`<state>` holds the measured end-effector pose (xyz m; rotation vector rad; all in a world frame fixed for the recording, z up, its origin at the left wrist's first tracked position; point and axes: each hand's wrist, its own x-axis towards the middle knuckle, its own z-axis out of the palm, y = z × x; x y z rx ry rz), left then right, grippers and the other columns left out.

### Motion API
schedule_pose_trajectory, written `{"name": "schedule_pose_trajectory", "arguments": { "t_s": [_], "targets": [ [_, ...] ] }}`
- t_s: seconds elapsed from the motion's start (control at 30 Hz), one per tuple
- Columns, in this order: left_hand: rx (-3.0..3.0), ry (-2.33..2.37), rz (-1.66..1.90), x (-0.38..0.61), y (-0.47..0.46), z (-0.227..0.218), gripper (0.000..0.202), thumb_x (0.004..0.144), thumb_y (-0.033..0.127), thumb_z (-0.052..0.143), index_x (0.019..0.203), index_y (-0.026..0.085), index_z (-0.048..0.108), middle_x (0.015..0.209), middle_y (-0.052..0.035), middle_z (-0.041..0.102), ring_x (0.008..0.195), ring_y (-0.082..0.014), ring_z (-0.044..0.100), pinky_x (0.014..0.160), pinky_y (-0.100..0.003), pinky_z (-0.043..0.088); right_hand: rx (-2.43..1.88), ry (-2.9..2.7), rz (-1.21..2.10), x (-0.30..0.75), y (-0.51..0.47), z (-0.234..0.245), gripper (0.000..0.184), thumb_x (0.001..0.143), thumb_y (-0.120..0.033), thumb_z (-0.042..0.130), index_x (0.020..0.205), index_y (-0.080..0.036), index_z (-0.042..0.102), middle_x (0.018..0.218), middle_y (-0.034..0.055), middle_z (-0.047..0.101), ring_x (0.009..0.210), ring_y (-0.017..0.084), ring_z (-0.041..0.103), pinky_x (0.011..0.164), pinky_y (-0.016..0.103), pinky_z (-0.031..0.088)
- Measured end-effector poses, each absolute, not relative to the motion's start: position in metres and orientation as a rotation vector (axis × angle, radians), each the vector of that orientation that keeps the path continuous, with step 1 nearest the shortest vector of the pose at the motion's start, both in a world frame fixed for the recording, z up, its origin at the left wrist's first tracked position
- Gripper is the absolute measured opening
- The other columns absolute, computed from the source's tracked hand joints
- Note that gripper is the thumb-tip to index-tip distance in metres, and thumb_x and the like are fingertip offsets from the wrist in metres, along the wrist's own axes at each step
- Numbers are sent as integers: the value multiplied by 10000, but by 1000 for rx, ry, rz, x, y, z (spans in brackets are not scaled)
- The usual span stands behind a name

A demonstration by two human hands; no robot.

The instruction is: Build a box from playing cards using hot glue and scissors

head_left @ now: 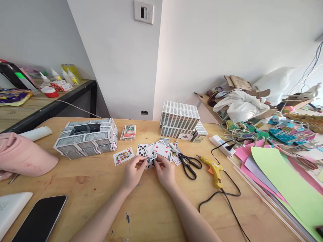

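Between my two hands is a playing card [150, 163] with black pips, its top edge seemingly bent over. My left hand [133, 171] pinches its left side, and my right hand [165, 170] pinches the right side. Just beyond them lies a loose heap of playing cards [162, 150], with a ten of spades [142, 150] at its left. A king of hearts [123, 156] rests face up left of my left hand. Black-handled scissors [188, 164] lie right of my right hand, their blades over some cards.
A yellow glue gun [214, 171] with a black cord lies at the right, near a white power strip [222, 145]. Behind are stacked card boxes [179, 117], a card-covered box [85, 138] and card packs [128, 132]. Coloured paper [280, 185] covers the right; a phone [41, 218] lies front left.
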<state>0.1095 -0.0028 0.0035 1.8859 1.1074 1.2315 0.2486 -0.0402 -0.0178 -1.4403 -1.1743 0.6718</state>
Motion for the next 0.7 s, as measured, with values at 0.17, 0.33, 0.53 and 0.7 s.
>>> {"name": "schedule_pose_trajectory", "arguments": {
  "t_s": [0.17,0.33,0.53,0.7],
  "targets": [
    [1863,1137,1173,109,-2,2,166,808,321,514,805,183,605,723,-15,624,640,-125,578,595,-226,482,-1408,-1205,729,246,-41,-13,274,767,-268,507,988,-191,649,803,51,685,707,181,633,657,297,519],
    [1849,1182,1140,107,-2,-2,203,815,345,485,745,180,581,619,10,570,570,-119,540,541,-212,445,-1411,-1192,777,244,-40,-11,274,766,-267,476,952,-183,659,769,33,670,607,155,572,584,265,472],
    [1781,1233,1153,107,0,-5,225,788,367,504,703,173,577,566,22,536,521,-112,497,496,-204,405,-1396,-1154,824,245,-38,-13,256,799,-336,452,840,-170,642,605,-4,565,513,126,456,490,232,379],
    [1768,1250,1110,104,-2,-5,225,766,373,532,679,170,576,542,27,530,507,-110,491,488,-202,397,-1322,-1114,910,243,-40,-14,249,798,-352,464,859,-161,613,607,-12,545,506,121,448,490,228,370]
  ]
}}
